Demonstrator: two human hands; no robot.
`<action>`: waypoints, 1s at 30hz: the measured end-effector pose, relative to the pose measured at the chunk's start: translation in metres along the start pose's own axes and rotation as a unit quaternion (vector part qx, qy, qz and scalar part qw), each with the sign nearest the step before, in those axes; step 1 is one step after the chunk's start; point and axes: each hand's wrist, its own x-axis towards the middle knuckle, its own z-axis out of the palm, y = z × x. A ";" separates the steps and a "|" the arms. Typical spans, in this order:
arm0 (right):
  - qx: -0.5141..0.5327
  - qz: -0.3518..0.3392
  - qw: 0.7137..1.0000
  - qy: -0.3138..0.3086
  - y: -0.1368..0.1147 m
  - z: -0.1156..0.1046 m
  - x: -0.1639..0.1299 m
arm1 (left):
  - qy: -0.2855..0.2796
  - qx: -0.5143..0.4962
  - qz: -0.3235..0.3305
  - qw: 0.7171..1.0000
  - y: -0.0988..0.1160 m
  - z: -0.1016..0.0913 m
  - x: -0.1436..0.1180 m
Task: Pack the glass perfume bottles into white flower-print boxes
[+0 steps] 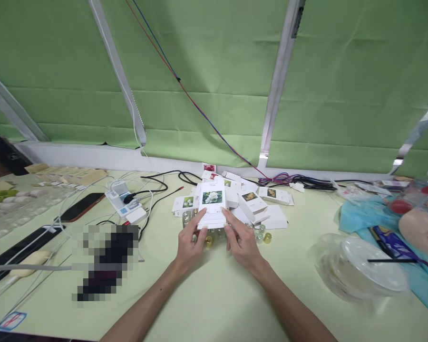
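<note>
A white card or flat box (212, 216) printed with a white flower is held between my two hands. My left hand (192, 237) pinches its lower left edge with thumb and forefinger. At the lower right edge, my right hand (241, 237) pinches it the same way. Behind it lies a pile of small white boxes with flower pictures, among them a yellow-flower box (252, 203) and a white-flower box (184, 203). Glass jars or beads in clear and amber, such as an amber one (267, 238), sit around and under my fingers.
To the left are a power strip (123, 199) with tangled cables, a dark phone (80, 207) and egg-like items in clear trays. At right stand a lidded plastic tub (373, 263), a blue bag (356, 213) and a mannequin head (423, 232). Green blinds hang behind.
</note>
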 end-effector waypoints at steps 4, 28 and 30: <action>-0.002 0.001 1.000 -0.001 0.001 0.001 -0.001 | 0.000 0.014 -0.001 1.000 -0.002 -0.001 0.001; -0.021 -0.026 0.999 0.019 0.005 0.007 -0.001 | 0.021 0.012 0.050 0.998 -0.002 -0.006 0.005; -0.028 -0.042 0.998 0.029 0.005 0.007 -0.001 | 0.019 0.013 0.048 0.999 -0.003 -0.006 0.005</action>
